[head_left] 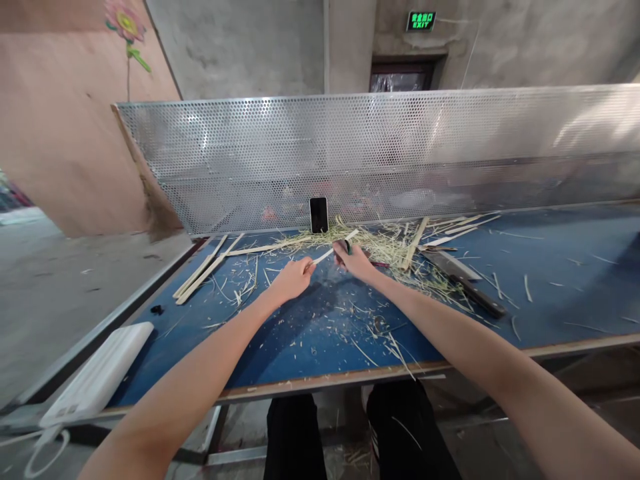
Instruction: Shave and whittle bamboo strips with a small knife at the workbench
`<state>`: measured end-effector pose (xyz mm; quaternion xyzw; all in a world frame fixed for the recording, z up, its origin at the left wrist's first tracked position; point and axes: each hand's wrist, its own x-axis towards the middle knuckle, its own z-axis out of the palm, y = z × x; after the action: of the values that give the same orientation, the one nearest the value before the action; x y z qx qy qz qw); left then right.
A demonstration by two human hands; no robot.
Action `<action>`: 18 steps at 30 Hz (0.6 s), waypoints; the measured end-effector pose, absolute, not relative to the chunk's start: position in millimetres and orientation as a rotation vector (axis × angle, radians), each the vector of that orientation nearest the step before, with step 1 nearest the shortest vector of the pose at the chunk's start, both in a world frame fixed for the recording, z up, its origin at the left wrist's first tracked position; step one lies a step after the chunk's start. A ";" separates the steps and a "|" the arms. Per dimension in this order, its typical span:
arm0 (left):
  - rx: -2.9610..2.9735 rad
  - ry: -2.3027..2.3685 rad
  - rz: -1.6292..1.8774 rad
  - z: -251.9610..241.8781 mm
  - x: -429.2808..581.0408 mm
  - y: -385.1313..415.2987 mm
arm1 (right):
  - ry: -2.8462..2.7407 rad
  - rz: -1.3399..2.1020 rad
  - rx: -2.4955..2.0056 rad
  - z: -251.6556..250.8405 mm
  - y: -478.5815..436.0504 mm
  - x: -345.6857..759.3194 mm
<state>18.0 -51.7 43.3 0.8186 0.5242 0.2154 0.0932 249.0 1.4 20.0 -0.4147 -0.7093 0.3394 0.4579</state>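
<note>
A thin pale bamboo strip (324,256) runs at a slant between my two hands over the middle of the table. My left hand (294,277) is closed on its near end. Around the strip farther up, the fingers of my right hand (354,261) are closed, and the far end pokes out beyond them. Something small and dark (347,246) shows at the right fingertips; its kind cannot be made out. Behind the right hand spreads a heap of fine bamboo shavings (380,239). A broad knife with a dark handle (475,293) lies right of it.
Split bamboo pieces (207,270) lie at the left, others (457,232) at the back right. A phone (319,215) stands against the perforated metal screen (280,147). A white power strip (107,370) lies at the left edge of the blue table (300,347).
</note>
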 end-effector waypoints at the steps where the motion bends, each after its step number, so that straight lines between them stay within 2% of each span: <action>1: 2.441 1.551 0.636 43.5 18.3 -52.4 | -1.829 0.870 -0.979 19.3 -4.8 243.3; 6: 2.461 1.486 0.667 45.9 19.5 -54.8 | -2.028 0.911 -0.940 16.1 -13.7 233.8; 14: 2.440 1.549 0.658 49.3 14.6 -49.3 | -1.525 0.793 -1.107 16.6 27.7 267.5; 18: 2.457 1.598 0.628 47.5 14.2 -50.2 | -1.627 0.903 -0.981 18.1 7.0 249.6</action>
<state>14.2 -50.2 47.5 0.8175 0.5318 0.2089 0.0722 249.6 7.0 18.1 -0.4050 -0.6716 0.3728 0.4959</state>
